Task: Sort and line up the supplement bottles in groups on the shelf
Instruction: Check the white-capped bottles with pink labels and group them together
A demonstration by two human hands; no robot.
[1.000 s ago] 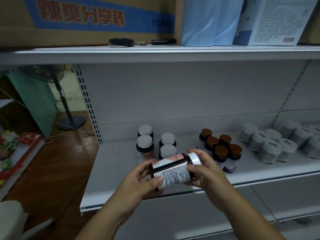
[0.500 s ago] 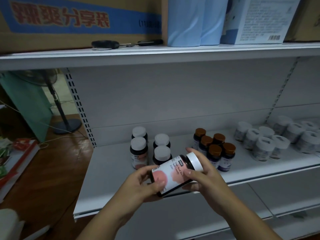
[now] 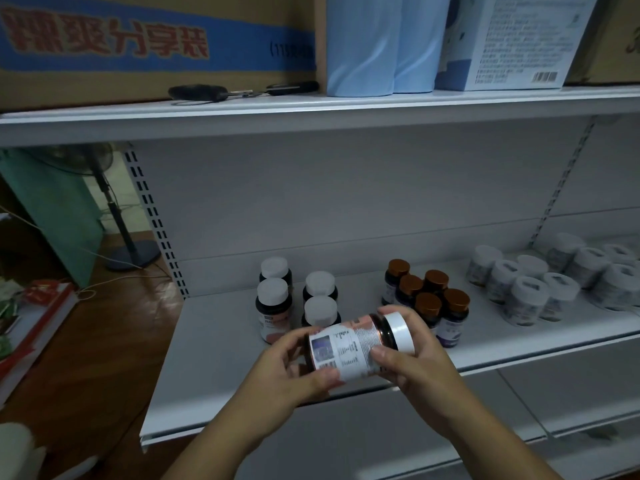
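Two hands lower centre, left hand (image 3: 294, 370) and right hand (image 3: 414, 355) gripping a sideways bottle (image 3: 360, 346), fingers curled round its ends, above the shelf (image 3: 214, 355) edge.

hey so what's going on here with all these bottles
A person is sorting supplement bottles on a white shelf. Both hands hold one white-capped bottle on its side in front of the shelf edge, the left hand at its base and the right hand near the cap, printed label facing up. On the shelf behind stand four white-capped bottles, a cluster of brown-capped bottles, and wrapped white bottles further right.
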